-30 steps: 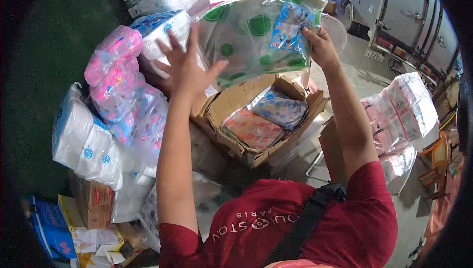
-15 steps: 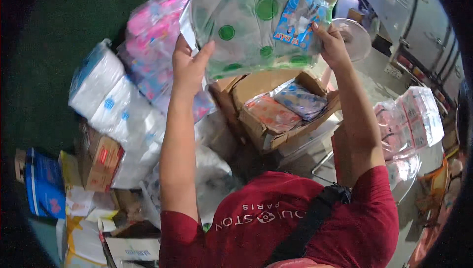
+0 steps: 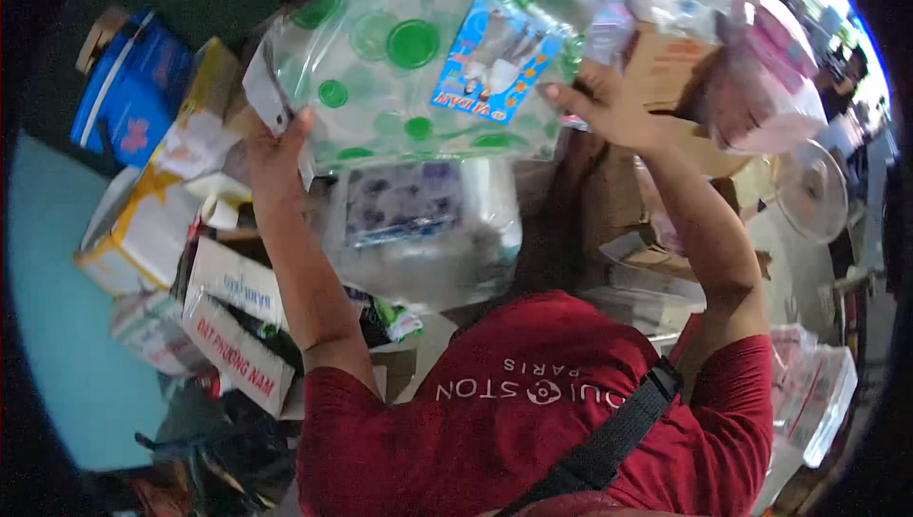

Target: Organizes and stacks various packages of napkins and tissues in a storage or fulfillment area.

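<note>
Between my two hands hangs a clear plastic packet (image 3: 366,89) with green dots, a blue picture label lying near its right end. My left hand (image 3: 281,151) grips the packet's lower left corner, thumb on top, beside a white strip along that edge. At the packet's right edge my right hand (image 3: 613,108) is closed on it, thumb over the front and the other fingers partly hidden. Just below the packet sits a white plastic-wrapped bundle (image 3: 480,232), with a flat packet with dark purple dots (image 3: 404,203) on top. Neither hand touches that bundle.
Cardboard boxes (image 3: 238,346) and a blue package (image 3: 143,89) crowd the left side. An opened carton (image 3: 618,198) and a pink wrapped bundle (image 3: 766,103) stand right of the packet. A round clear plastic stool seat (image 3: 813,192) is farther right, and a wrapped pack (image 3: 808,389) lies by my right elbow.
My view has swung left, so the opened carton now sits farther right. Both hands have carried the green-dotted packet left, over the white bundle, and still hold it.
</note>
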